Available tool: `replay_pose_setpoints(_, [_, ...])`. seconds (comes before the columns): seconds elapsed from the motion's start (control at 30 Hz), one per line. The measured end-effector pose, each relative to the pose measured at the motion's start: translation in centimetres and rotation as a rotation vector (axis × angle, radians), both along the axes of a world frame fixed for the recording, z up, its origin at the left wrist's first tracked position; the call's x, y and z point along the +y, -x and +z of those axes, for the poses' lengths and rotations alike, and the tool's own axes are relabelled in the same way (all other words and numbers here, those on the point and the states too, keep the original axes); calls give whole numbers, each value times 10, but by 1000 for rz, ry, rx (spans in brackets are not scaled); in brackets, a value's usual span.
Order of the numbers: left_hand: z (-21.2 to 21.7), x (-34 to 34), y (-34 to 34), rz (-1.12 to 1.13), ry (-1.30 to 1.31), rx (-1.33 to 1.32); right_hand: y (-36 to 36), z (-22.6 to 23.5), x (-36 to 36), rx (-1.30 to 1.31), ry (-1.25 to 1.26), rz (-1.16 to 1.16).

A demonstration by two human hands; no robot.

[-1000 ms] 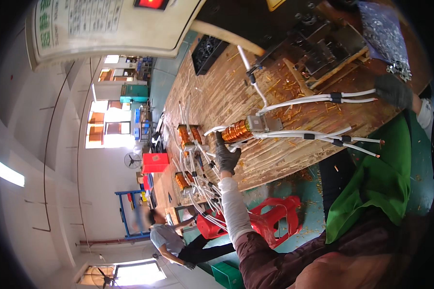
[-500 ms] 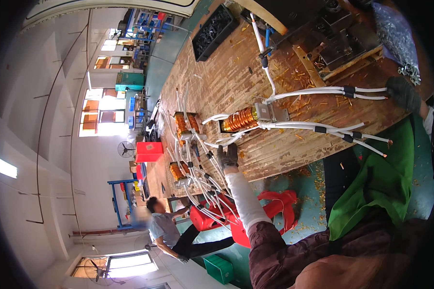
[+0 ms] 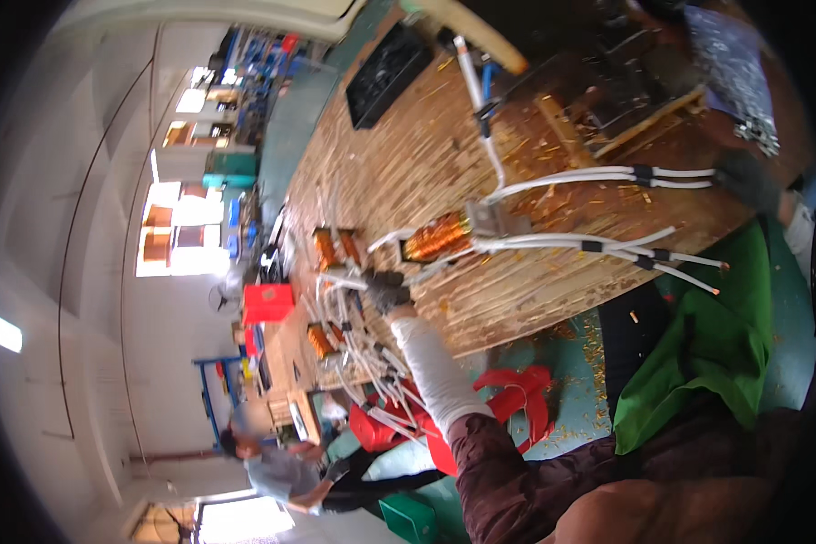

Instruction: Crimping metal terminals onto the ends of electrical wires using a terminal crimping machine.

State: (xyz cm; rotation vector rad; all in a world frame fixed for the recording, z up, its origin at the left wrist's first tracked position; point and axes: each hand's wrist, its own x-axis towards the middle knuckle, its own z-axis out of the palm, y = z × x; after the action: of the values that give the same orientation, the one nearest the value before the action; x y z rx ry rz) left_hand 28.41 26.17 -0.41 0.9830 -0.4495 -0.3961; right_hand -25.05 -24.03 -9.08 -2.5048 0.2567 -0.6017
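A copper-wound coil point(image 3: 437, 238) with a metal bracket point(image 3: 499, 220) lies on the worn wooden table. White cables point(image 3: 589, 174) with black bands run from it to the right. My right hand point(image 3: 751, 181), in a dark glove, closes around the ends of two of them; its fingers are blurred. Other cable ends point(image 3: 689, 275) show bare copper near the table's front edge. My left hand point(image 3: 387, 292), gloved, with a white sleeve, is closed around a white cable point(image 3: 343, 283) left of the coil. Beyond it sit two more coils, one copper coil point(image 3: 326, 248) and another point(image 3: 321, 342), among tangled white cables.
A black bin point(image 3: 390, 77) of small dark parts stands at the far edge. Dark metal tooling point(image 3: 639, 109) and a clear bag of metal parts point(image 3: 739, 82) are at upper right. A red stool point(image 3: 521, 394), a green crate point(image 3: 408, 517) and another person point(image 3: 281, 471) are beyond the near edge.
My left hand has moved left along the cables, toward the other coils. The right hand stays by the cable ends. The whole view has shifted slightly, and the other person leans lower.
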Motion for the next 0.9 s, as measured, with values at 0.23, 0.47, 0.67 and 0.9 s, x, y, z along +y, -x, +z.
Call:
replay_pose_setpoints(0.23, [-73, -175, 51, -236, -223, -65, -18, 7, 19, 1, -10, -55])
replay_pose_setpoints(0.47, [-51, -181, 74, -131, -471, -402, -28, 36, 35, 330, -88, -96])
replay_pose_setpoints(0.67, [25, -148, 117, 121, -664, -734, -40, 10, 16, 73, -310, 77])
replay_pose_setpoints(0.9, [130, -163, 224, 98, -939, -1316, -53, 35, 1, 414, -409, 252])
